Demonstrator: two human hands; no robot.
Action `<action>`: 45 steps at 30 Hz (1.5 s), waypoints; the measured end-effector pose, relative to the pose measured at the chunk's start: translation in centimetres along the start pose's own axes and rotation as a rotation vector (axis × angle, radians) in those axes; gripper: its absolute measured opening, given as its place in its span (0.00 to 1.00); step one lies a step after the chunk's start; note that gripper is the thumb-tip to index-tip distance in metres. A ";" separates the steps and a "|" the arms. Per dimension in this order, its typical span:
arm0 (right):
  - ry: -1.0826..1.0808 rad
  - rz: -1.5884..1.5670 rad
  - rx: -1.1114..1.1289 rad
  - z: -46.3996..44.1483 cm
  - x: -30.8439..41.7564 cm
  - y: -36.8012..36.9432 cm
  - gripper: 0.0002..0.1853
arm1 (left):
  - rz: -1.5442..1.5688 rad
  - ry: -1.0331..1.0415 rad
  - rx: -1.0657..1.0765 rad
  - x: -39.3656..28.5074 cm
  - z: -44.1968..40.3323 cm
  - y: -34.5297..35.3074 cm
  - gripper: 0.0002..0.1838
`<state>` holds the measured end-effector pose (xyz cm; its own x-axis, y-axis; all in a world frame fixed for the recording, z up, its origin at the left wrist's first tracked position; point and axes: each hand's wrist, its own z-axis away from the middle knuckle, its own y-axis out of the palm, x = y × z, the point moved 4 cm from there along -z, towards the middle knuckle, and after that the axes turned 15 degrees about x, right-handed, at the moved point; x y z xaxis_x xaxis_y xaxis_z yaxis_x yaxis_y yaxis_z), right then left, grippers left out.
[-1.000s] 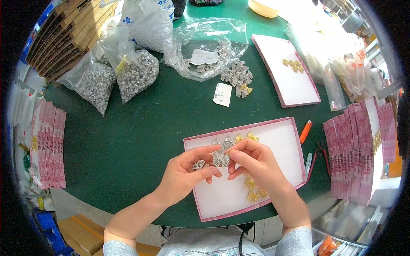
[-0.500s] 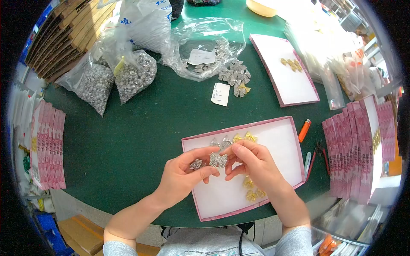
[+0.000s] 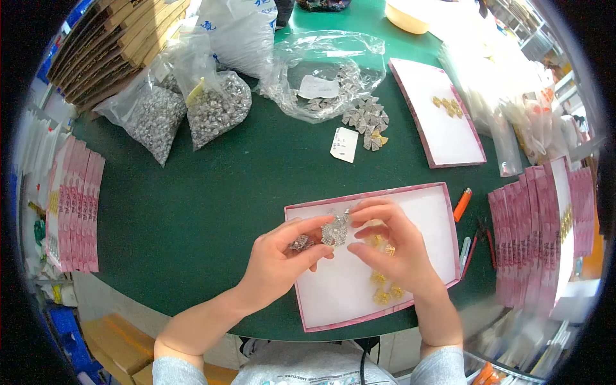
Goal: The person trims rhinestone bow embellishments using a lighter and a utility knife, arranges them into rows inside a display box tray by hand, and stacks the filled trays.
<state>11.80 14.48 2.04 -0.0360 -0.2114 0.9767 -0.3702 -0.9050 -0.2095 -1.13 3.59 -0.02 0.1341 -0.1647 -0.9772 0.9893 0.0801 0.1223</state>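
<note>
Item, one silver bow piece (image 3: 334, 232), stone-set by its glitter, above the upper left part of a pink-rimmed tray (image 3: 340, 301) on the green bench (image 3: 192, 212); I see it pinched between the thumb and forefinger of the left hand (image 3: 280, 253). Item, further silver bits (image 3: 301, 243), tucked in the crook of that same hand, their count hidden from me. Item, the right hand (image 3: 398, 237), thumb and fingers spread apart, its forefinger tip beside the bow's upper edge (touching or just clear, I cannot tell from my end). Item, gold pieces (image 3: 380, 279) in the tray, partly behind the right hand. Hazards, as I judge them: the bow hangs on one narrow pinch, so a slackened thumb or a nudge from the right forefinger could twist it or drop it into the tray. The tucked bits have only curled fingers for a pocket; should those fingers straighten, one could slide out and land by the tray's left rim. A low sweep of the right hand could scatter the gold pieces beneath. Item, loose silver triangles (image 3: 366, 115), heaped near a paper label (image 3: 344, 144) with a little gold among them; there, I reckon, similar outlines could cause a mix-up.
</note>
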 end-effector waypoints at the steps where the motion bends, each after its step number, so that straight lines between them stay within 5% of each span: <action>1: -0.055 0.078 0.009 -0.1 0.3 0.2 0.17 | 0.000 0.001 0.000 0.0 0.0 0.0 0.21; 5: -0.167 0.433 0.059 -0.3 0.7 0.6 0.18 | 0.021 0.005 0.041 0.0 0.0 -0.1 0.20; 14: -0.230 0.602 0.042 -0.2 1.3 0.8 0.15 | 0.063 -0.040 0.099 -0.1 0.0 -0.1 0.22; 18: -0.149 0.555 -0.147 0.5 1.5 -0.8 0.15 | 0.373 0.139 -0.022 -0.2 -0.3 -1.9 0.27; 23: -0.045 0.600 -0.090 2.1 0.3 -0.2 0.15 | 0.604 0.308 -0.129 -1.9 -0.3 -3.7 0.26; 45: -0.128 1.017 0.012 1.5 -1.7 2.5 0.13 | 0.648 -0.005 0.038 0.7 -0.8 -2.8 0.24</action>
<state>12.34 12.04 -0.17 -0.2278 -0.9182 0.3242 -0.2102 -0.2787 -0.9371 -3.89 4.03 -1.23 0.7049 -0.0997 -0.7023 0.7090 0.1299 0.6932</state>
